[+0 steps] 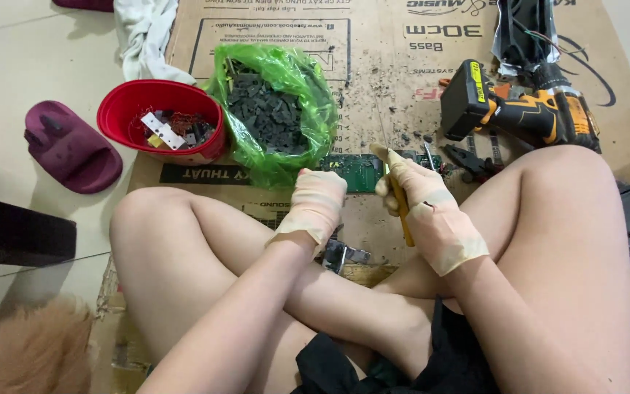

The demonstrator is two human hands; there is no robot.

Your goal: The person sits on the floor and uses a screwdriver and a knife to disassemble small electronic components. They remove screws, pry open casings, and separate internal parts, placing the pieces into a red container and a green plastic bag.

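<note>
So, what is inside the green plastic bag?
The green plastic bag holds a heap of small dark plastic or electronic pieces. Only the top layer shows; what lies deeper is covered.

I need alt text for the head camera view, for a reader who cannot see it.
Seen from above, a person sitting cross-legged on flattened cardboard holds a green circuit board with the gloved left hand and a yellow-handled tool in the gloved right hand. A green bag of dark parts, a red bowl and a cordless drill lie around.
</note>
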